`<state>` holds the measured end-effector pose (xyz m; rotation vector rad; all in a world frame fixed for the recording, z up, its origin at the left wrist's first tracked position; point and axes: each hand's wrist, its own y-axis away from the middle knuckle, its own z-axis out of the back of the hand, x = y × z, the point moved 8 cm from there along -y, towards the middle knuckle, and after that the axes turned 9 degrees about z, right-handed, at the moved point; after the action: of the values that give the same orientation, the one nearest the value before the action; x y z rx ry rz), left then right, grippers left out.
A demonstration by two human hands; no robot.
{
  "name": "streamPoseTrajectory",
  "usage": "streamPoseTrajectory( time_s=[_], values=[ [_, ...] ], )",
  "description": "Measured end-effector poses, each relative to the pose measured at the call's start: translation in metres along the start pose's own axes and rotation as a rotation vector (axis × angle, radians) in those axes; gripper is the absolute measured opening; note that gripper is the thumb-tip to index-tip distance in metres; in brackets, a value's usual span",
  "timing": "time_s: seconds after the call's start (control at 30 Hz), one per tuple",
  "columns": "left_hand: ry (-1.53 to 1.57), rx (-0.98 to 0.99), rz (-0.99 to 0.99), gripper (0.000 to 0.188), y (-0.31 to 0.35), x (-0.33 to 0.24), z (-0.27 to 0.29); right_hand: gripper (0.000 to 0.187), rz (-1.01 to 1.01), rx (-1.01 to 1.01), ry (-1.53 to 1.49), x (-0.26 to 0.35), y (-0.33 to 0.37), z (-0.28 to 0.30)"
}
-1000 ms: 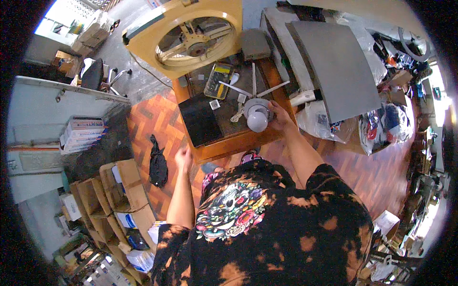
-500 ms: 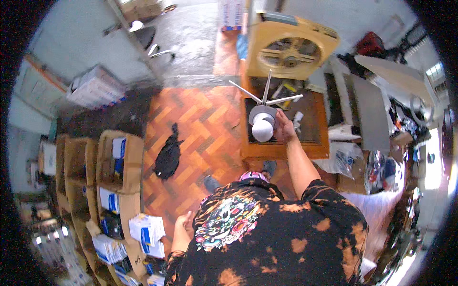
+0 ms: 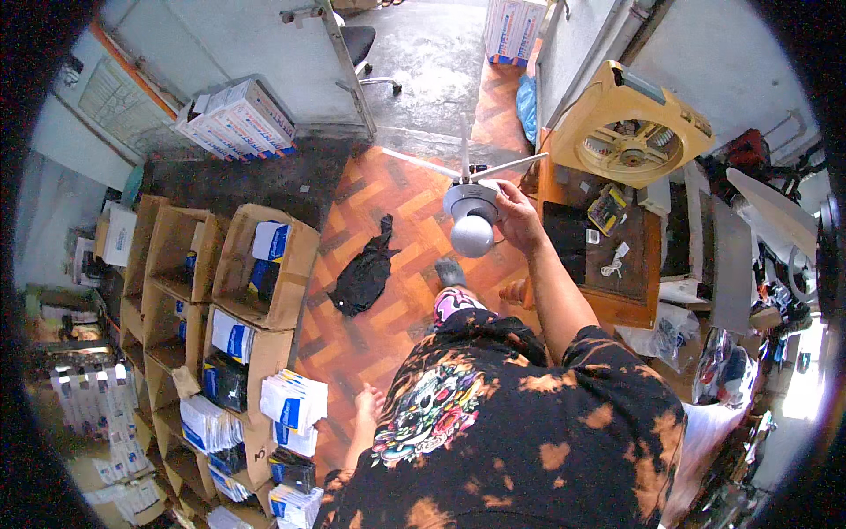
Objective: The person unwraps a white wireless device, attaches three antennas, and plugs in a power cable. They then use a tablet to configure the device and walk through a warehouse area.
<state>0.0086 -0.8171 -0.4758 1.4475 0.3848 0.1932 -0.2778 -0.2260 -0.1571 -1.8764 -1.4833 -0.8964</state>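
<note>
Just off centre, toward one o'clock, a white camera (image 3: 470, 212) with three antennas is held above the floor by the right hand (image 3: 520, 219), whose fingers grip its side; some fingertips are hidden behind it. Its middle antenna fades against the pale doorway floor (image 3: 423, 75). At seven o'clock the left hand (image 3: 370, 403) hangs with fingers loosely parted, too small for finer detail. Near three o'clock the right forearm (image 3: 568, 295) covers part of the wooden tabletop (image 3: 641, 242), which bears a black mat (image 3: 564, 234), a yellow-and-black tool set (image 3: 606, 210) and a white cable (image 3: 615, 263). A tan fan (image 3: 633, 145) sits at two o'clock. Orange herringbone flooring (image 3: 401, 291) carries a black bundle (image 3: 363, 280) at nine o'clock. Cardboard shelves (image 3: 291, 353) at eight hold white-and-blue packets (image 3: 211, 423). Past three o'clock, bagged clutter (image 3: 724, 370) smears into the dark rim; at half past eleven, an office chair (image 3: 357, 44) is cut off.
</note>
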Motion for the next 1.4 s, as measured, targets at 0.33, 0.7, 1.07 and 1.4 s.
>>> streamPoseTrajectory(
  time_s=[0.33,0.7,1.07,1.4],
  values=[
    [-0.277,-0.143,-0.121,0.039,0.006,-0.156,-0.065,0.049,0.071,-0.038,0.049,-0.001,-0.147,0.029],
    [-0.648,-0.128,-0.742,0.020,0.045,-0.502,-0.384,0.043,0.266,0.005,-0.055,0.102,-0.401,0.086],
    [-1.014,0.357,-1.223,0.022,0.166,-0.704,-0.811,0.048,0.317,-0.052,-0.098,0.131,-0.587,0.126],
    [-0.643,1.204,-0.190,0.035,0.326,-0.783,-1.125,0.052,0.129,-0.375,-0.095,0.090,-0.736,0.091]
  ],
)
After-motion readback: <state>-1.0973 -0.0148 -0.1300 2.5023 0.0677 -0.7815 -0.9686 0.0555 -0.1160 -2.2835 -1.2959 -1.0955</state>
